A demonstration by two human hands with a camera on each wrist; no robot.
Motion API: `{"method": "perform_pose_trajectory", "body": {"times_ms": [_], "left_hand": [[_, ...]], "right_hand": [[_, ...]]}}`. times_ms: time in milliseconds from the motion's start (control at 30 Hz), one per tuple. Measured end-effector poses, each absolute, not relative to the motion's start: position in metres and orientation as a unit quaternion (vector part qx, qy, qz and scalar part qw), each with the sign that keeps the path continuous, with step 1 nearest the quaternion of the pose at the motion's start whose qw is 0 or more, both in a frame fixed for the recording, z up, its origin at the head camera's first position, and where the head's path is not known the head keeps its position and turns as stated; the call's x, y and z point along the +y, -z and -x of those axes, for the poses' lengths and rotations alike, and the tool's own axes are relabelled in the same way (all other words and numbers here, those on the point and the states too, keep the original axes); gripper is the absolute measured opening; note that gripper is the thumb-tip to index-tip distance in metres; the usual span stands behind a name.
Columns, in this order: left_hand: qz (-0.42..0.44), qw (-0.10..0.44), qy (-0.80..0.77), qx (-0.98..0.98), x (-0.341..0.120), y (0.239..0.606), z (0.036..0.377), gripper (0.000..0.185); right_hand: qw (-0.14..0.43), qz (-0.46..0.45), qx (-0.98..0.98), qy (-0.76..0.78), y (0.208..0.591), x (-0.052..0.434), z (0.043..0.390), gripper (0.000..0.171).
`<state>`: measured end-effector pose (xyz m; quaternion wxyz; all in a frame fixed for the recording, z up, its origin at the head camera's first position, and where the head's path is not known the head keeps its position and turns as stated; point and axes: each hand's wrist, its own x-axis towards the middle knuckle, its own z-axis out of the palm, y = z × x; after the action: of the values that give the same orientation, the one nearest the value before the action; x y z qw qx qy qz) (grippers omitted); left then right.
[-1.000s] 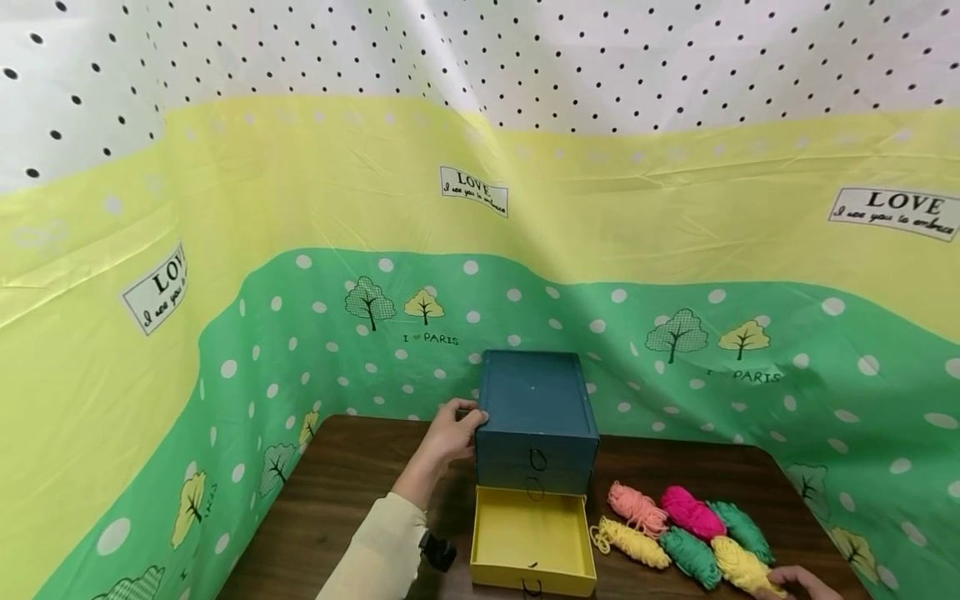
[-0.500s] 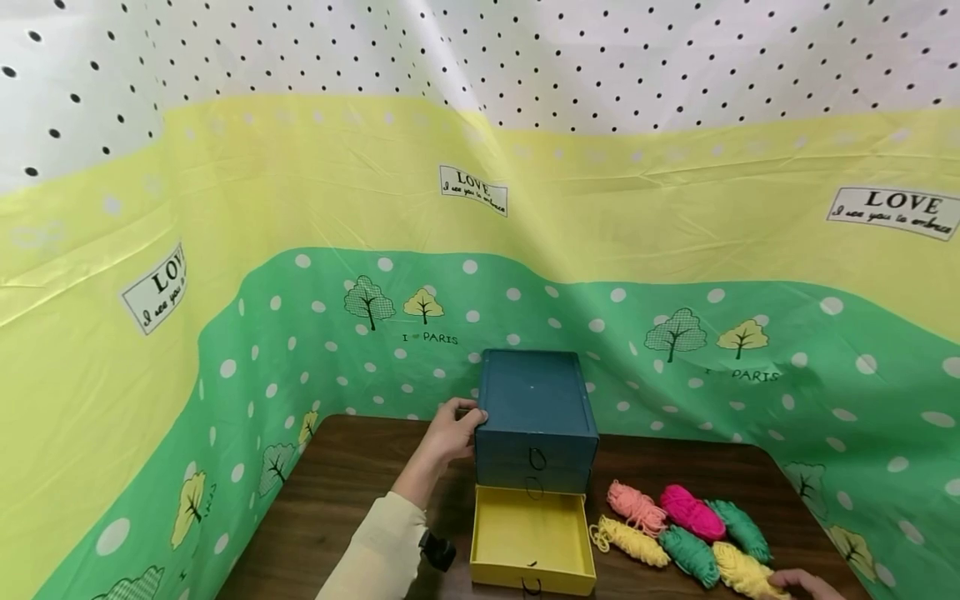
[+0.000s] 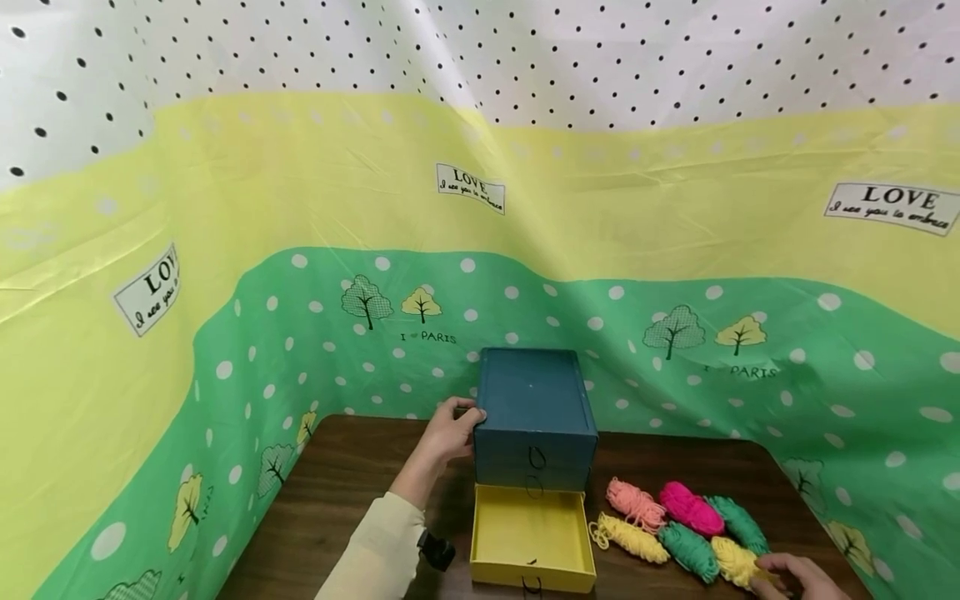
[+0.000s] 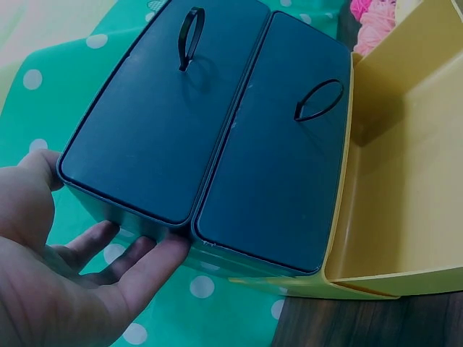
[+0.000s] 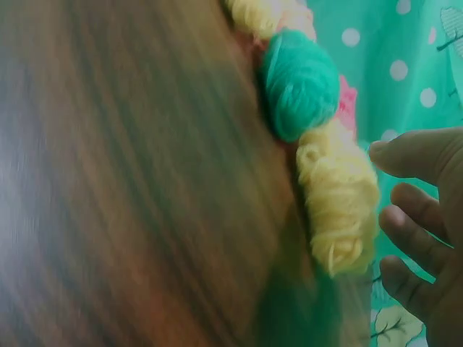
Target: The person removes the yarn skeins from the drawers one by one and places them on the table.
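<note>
While the left hand (image 3: 448, 435) braces the box (image 3: 534, 417) with straight fingers, the right hand (image 3: 787, 577), fingers apart beside the yellow skein (image 3: 733, 560), could knock neighbouring skeins (image 3: 690, 533) away.

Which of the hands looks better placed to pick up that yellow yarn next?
Probably the right hand: its fingers sit right at the near yellow yarn, while the left hand rests against the drawer box.

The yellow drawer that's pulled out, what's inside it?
The yellow drawer looks bare inside: only its yellow floor and walls show. Its back end sits under the blue box, so that part is hidden.
</note>
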<state>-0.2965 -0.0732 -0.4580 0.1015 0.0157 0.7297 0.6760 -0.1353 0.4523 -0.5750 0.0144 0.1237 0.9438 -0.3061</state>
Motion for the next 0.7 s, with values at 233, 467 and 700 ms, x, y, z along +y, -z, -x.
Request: {"method": "perform_pose_trajectory", "body": {"times_ms": [233, 467, 700], "left_hand": [[-0.017, 0.091, -0.670, 0.737, -0.074, 0.457, 0.296, 0.050], [-0.012, 0.099, -0.674, 0.732, -0.075, 0.454, 0.300, 0.051], [-0.013, 0.101, -0.676, 0.730, -0.073, 0.453, 0.299, 0.053]], "right_hand": [[-0.097, -0.089, 0.947, 0.292, 0.560, 0.419, 0.131, 0.035], [-0.060, -0.104, 0.932, 0.342, 0.536, 0.383, 0.131, 0.045], [-0.024, -0.094, 0.916, 0.388, 0.534, 0.344, 0.131, 0.039]]}}
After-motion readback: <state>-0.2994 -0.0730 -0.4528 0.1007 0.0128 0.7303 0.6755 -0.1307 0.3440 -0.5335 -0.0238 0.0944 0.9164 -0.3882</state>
